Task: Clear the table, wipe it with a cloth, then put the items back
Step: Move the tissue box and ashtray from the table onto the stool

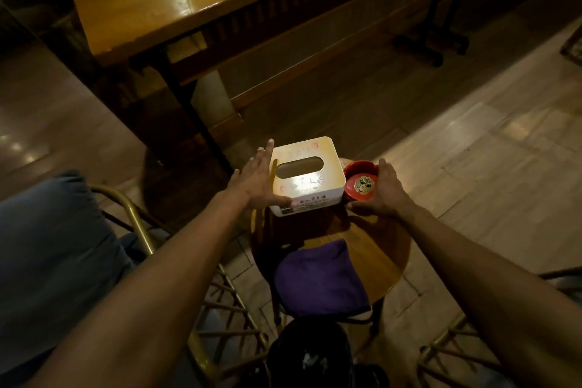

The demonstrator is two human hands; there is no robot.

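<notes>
A white tissue box (305, 176) with an oval slot stands at the far side of a small round wooden table (371, 242). My left hand (259, 181) lies along the box's left side with straight fingers, the thumb at its near corner. A red ashtray (361, 184) with a skull picture inside sits right of the box. My right hand (382, 190) grips the ashtray, fingers curled over its far right rim and thumb at the near edge. A folded purple cloth (318, 280) lies on the table's near side.
A long wooden table (176, 3) with black legs stands beyond. A chair with a blue cushion (53, 249) and a brass frame (138, 217) is at the left. Another brass frame (447, 340) shows at the lower right. The floor is wooden planks.
</notes>
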